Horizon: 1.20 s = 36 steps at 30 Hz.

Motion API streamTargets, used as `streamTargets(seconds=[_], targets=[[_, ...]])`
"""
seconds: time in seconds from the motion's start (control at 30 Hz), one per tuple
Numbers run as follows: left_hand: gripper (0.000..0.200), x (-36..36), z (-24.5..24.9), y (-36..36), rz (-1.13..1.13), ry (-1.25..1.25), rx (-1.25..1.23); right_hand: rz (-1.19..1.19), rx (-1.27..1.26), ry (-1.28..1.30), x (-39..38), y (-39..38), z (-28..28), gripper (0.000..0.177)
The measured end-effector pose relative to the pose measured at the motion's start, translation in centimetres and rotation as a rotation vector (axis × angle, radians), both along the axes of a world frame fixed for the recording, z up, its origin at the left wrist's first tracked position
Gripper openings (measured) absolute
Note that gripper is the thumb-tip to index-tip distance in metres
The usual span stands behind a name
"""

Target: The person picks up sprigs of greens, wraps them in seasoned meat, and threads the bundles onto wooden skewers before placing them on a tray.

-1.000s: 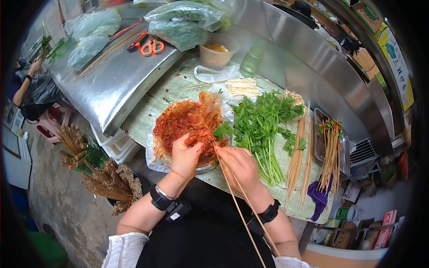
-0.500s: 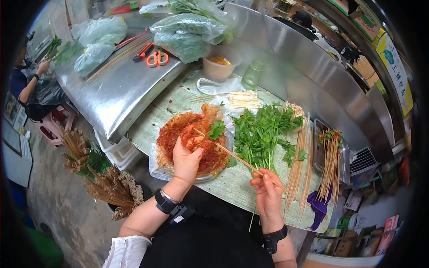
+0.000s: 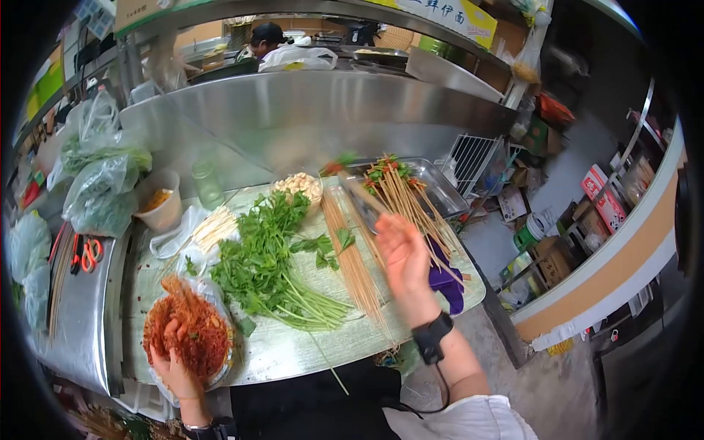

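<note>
My right hand (image 3: 403, 249) grips a bamboo skewer (image 3: 364, 196), blurred by motion, with green and red food at its far end. It is raised beside a metal tray (image 3: 445, 192), where a pile of filled skewers (image 3: 400, 194) lies with green and red tips. My left hand (image 3: 176, 367) is in a bowl of red, chilli-coated food (image 3: 202, 341); its bent fingers look apart and are smeared red. Between the hands lie leafy green herbs (image 3: 257, 253) with long stems and a bundle of bare bamboo skewers (image 3: 352, 257).
Enoki mushrooms (image 3: 215, 229) and a bowl of pale mushrooms (image 3: 299, 185) sit behind the herbs. A green glass jar (image 3: 208, 183) and a tub (image 3: 159, 202) stand at the back left. Orange-handled scissors (image 3: 92, 254) rest left. Purple material (image 3: 447, 286) lies under the skewer ends.
The view has turned right. My right hand has carried the skewer away from the bowl to the tray. My left hand has let go of the food at the skewer's tip and stays in the bowl.
</note>
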<state>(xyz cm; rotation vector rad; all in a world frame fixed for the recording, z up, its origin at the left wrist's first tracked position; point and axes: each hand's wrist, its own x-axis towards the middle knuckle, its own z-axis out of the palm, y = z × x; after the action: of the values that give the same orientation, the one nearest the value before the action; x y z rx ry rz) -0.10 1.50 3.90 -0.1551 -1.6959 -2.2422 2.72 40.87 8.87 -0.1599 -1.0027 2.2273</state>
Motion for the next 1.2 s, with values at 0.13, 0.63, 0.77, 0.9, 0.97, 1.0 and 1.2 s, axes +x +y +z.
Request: streamTargets(seconds=[0.13,0.63,0.77,0.9,0.97,1.0,1.2], targets=[[0.033,0.0,-1.0,0.2,0.034,-0.025,0.000,-0.178,-0.059,-0.033,-4.4,8.5,0.8,0.035],[0.032,-0.1,-1.6,0.3,0.100,-0.064,-0.150,-0.293,-0.480,-0.235,-8.0,21.3,-5.2,0.039],[0.032,-0.1,-2.1,-0.2,0.089,-0.036,-0.161,0.105,-0.083,-0.291,-3.5,20.2,-2.5,0.032],[0.031,-0.2,-1.7,0.0,0.059,-0.029,-0.204,-0.280,0.637,-0.709,1.6,19.5,-0.2,0.047],[0.031,-0.1,-1.3,0.3,0.032,-0.047,-0.139,-0.480,1.050,-1.173,3.1,20.1,-0.8,0.090],[0.030,0.0,-1.2,0.5,0.016,-0.061,-0.074,-0.484,1.052,-1.178,3.5,19.7,-1.0,0.090],[0.029,0.0,-1.6,0.0,0.017,-0.020,-0.111,-0.142,1.289,-1.209,0.7,11.6,-0.6,0.109]])
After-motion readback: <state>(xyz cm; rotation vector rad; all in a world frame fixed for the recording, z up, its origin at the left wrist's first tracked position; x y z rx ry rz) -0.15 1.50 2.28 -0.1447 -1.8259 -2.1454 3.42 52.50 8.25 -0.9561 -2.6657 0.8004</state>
